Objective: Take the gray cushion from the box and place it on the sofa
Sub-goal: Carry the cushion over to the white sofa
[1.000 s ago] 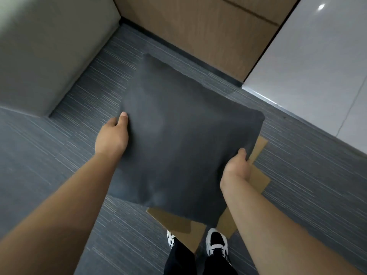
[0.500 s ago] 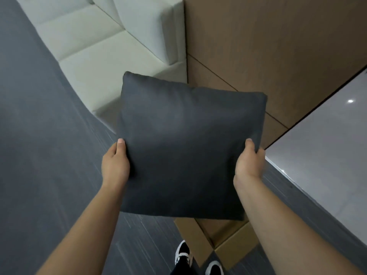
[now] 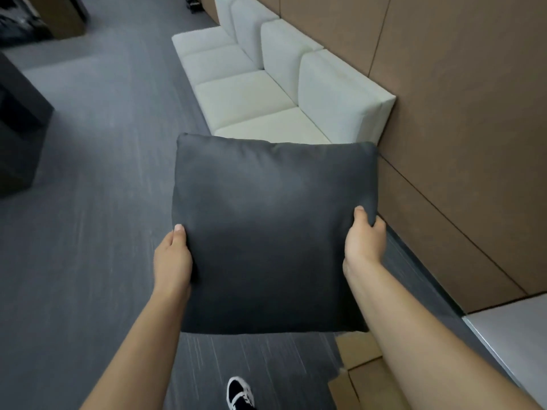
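1. The gray cushion [image 3: 272, 235] was up in the air, out of the box [image 3: 359, 377], held flat between both hands in front of the near end of the sofa [image 3: 251, 96].
2. Left hand [image 3: 172, 257] and right hand [image 3: 365, 241] each had fingers closed around a side edge, thumbs on top.
3. Best bet, I'd say: keep it level, walk up, and lower it onto the nearest seat pad near the front edge, letting go only once it rests.
4. Compared with half a second earlier, much more of the sofa showed ahead, and the box had slid off to the lower right.
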